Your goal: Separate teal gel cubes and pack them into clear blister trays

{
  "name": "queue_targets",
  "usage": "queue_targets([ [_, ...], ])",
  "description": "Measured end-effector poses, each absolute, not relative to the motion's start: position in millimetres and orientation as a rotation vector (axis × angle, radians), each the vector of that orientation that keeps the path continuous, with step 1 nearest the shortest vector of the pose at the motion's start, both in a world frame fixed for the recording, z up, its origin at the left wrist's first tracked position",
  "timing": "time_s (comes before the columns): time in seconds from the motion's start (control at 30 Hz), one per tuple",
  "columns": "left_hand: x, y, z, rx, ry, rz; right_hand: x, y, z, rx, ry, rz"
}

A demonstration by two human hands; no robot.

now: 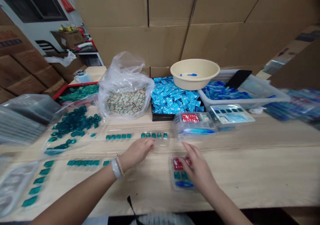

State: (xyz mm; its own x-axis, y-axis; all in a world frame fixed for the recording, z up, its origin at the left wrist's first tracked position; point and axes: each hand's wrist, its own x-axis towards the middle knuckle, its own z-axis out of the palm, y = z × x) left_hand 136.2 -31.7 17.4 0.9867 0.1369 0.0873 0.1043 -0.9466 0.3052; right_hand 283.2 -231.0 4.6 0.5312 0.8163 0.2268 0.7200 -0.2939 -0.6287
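Note:
My left hand (137, 152) lies palm down on the light wooden table, its fingertips near a row of teal square pods (153, 135). It holds nothing I can see. My right hand (197, 166) is slightly blurred, with its fingers spread over a transparent plastic tray (175, 181). That tray holds red, teal and blue items, partly hidden by my fingers. Another row of teal pods (82, 162) lies left of my left wrist. A loose heap of teal pods (75, 121) sits farther left.
A beige basin (194, 72) stands on blue sachets (172, 97) in a black tray. Nearby are a plastic bag of patterned sachets (126, 98), a white basket of blue packets (225, 92), and a filled plastic box (192, 125). Cardboard boxes (150, 25) rise behind the table.

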Motion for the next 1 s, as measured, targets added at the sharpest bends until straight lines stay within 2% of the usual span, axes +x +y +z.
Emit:
queue_targets([
  [0.1, 120, -31, 39, 2.786, 0.053, 0.152, 267, -188, 17, -1.956, -1.496, 0.206],
  [0.2, 109, -32, 58, 2.690, 0.059, 0.301, 269, -181, 30, -1.825, -1.535, 0.188],
  [0.33, 136, -40, 79, 2.341, 0.333, 0.532, 297, -219, 60, -1.748, -1.217, 0.234],
  [0.47, 223, -53, 90, 1.983, 0.391, 0.483, 360, -244, 82, -1.760, -0.758, 0.324],
  [0.6, 299, -53, 76, 2.076, 0.587, 0.430, 422, -233, 64, -1.987, -0.561, 0.120],
  [0.7, 312, -49, 56, 2.229, 0.700, 0.387, 439, -221, 37, -2.159, -0.602, 0.021],
  [0.8, 303, -51, 46, 2.289, 0.722, 0.389, 437, -216, 20, -2.150, -0.632, -0.004],
  [0.9, 296, -59, 49, 2.295, 0.619, 0.551, 431, -218, 17, -2.126, -0.616, -0.045],
  [1.0, 296, -65, 52, 2.160, 0.535, 0.631, 427, -220, 17, -1.935, -0.512, 0.006],
])
